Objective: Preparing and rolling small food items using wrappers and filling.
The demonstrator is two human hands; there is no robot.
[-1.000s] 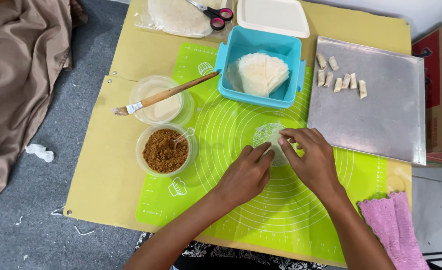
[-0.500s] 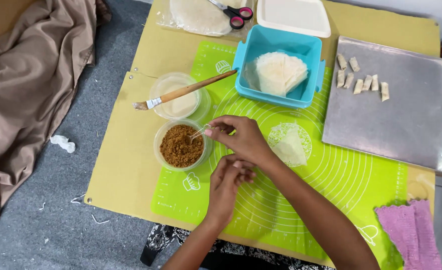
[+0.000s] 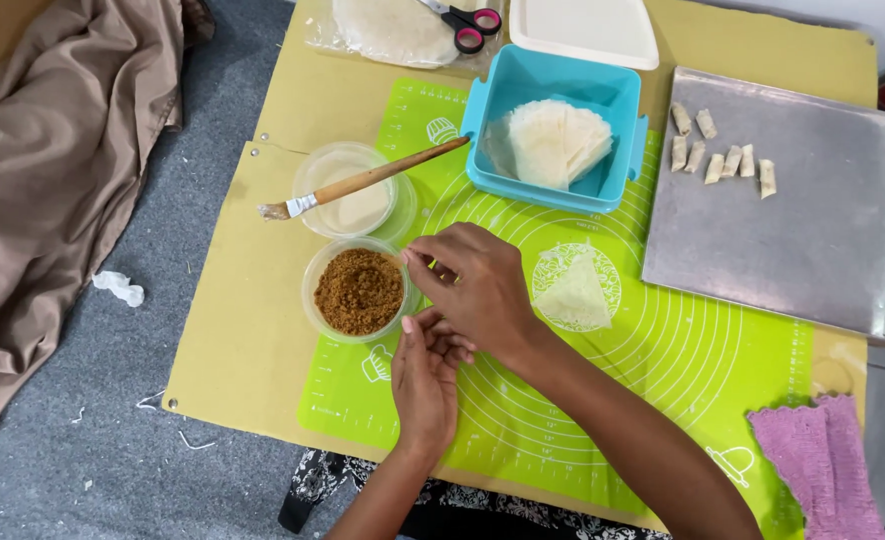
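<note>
Filling tub (image 3: pixel 359 291) sat just left of our right hand (image 3: pixel 478 290), whose grip was pinched nearly closed on what we couldn't tell, left hand (image 3: pixel 425 375) loosely curled below, holding nothing.

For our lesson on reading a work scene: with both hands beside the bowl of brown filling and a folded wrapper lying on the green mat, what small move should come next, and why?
Probably the right hand should dip into the bowl of brown filling and take a pinch. Its fingertips are at the bowl's rim, and the folded wrapper on the green mat shows no filling on it. The left hand is empty just below.
</note>
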